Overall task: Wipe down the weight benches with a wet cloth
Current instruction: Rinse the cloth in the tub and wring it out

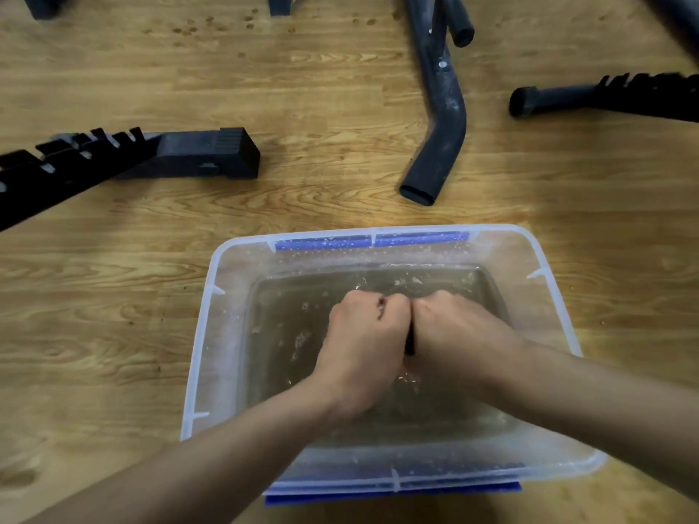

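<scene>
- Left hand (363, 334) and right hand (459, 327), fists pressed together at frame centre, both grip a dark cloth (409, 347) squeezed between them.
- Clear tub (210, 293) of murky water lies beneath them.

Clear tub (212, 296), grey-brown water (287, 334), wood-grain floor (264, 88), black bench frames (442, 119)

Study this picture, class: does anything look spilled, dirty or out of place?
Yes. The water in the clear tub is murky brown where the left hand and right hand squeeze a dark cloth. Small dark spots, like drips, dot the wooden floor near the far bench legs.
</scene>
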